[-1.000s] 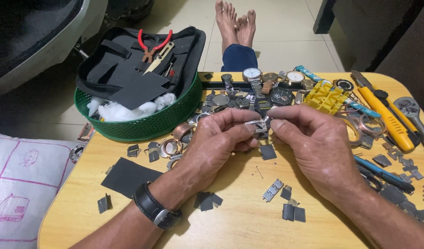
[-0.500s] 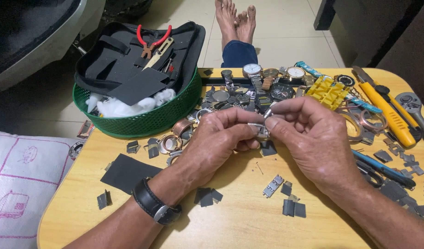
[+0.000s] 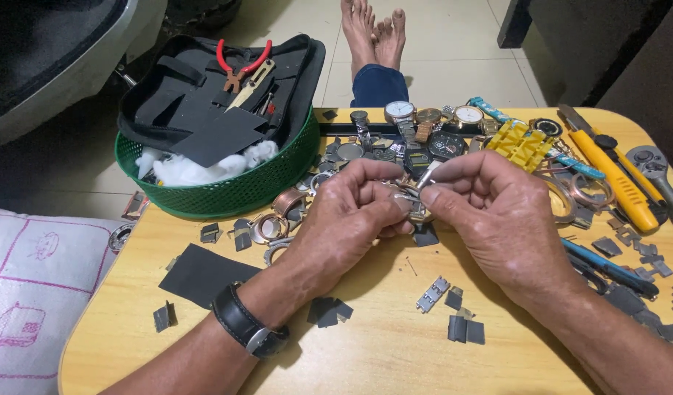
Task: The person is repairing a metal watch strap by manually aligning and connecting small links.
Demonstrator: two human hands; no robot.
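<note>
The green basket (image 3: 212,192) sits at the worktop's (image 3: 380,351) far left corner and carries one black tool pouch (image 3: 205,95) with one pair of red-handled pliers (image 3: 241,67).

The left hand (image 3: 351,212), with one black wristwatch (image 3: 247,325) on its wrist, is closed in a pinch around a small metal watch part (image 3: 408,199) above the middle of the worktop. The right hand (image 3: 497,212) meets it from the other side, with thumb and forefinger closed on a slim metal piece (image 3: 426,175) at the same part.

For good control, both wrists should rest on the worktop, and the part should stay low over it so a dropped piece lands nearby.

Near the front edge lie one short link strip (image 3: 432,293) and about four loose dark links. At least three watch heads (image 3: 399,111) lie along the far edge. At the right edge lie one yellow utility knife (image 3: 618,179) and one ratchet wrench (image 3: 662,175).
</note>
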